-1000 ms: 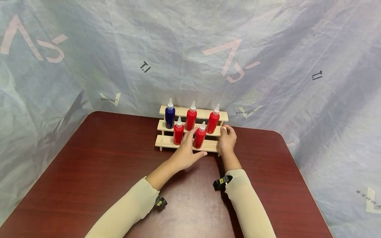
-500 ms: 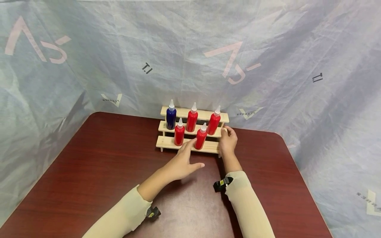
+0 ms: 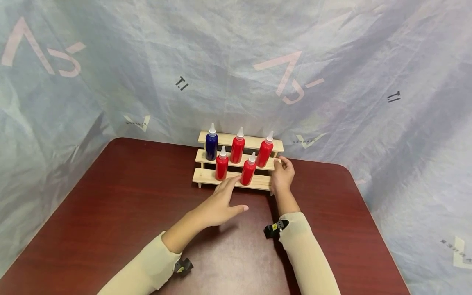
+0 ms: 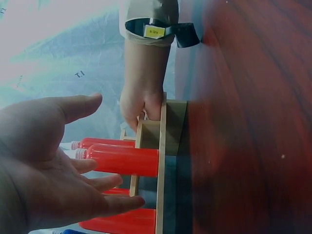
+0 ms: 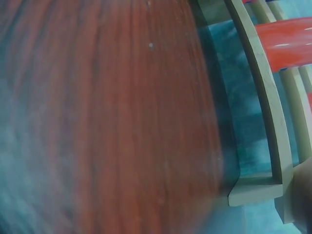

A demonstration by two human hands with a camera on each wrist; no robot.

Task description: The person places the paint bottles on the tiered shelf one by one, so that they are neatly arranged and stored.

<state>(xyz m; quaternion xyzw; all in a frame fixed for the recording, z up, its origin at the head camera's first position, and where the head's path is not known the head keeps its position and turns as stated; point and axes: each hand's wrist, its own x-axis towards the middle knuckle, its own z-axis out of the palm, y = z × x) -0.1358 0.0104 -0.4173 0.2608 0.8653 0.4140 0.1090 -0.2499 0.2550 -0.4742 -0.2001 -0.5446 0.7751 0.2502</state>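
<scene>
A three-tier wooden display rack (image 3: 206,175) stands at the back of the table. On its middle tier are a blue bottle (image 3: 211,146) and two red bottles, one at the centre (image 3: 237,150) and one toward the right (image 3: 264,153). The bottom tier bears two more red bottles, a left one (image 3: 221,167) and a right one (image 3: 248,172); all have white pointed caps. My right hand (image 3: 283,176) grips the rack's right end, thumb at the middle shelf. In front of the rack my left hand (image 3: 215,207) is spread and holds nothing, fingertips near the right front bottle.
The dark red wooden table (image 3: 121,213) extends to both sides and in front of the rack. A grey printed cloth (image 3: 225,73) hangs close behind it and along the sides. Black devices are strapped at the left wrist (image 3: 183,266) and right wrist (image 3: 275,228).
My left hand has drawn back from the right front bottle, toward me and to the left. My right hand stays at the rack's end, and the bottles keep their places.
</scene>
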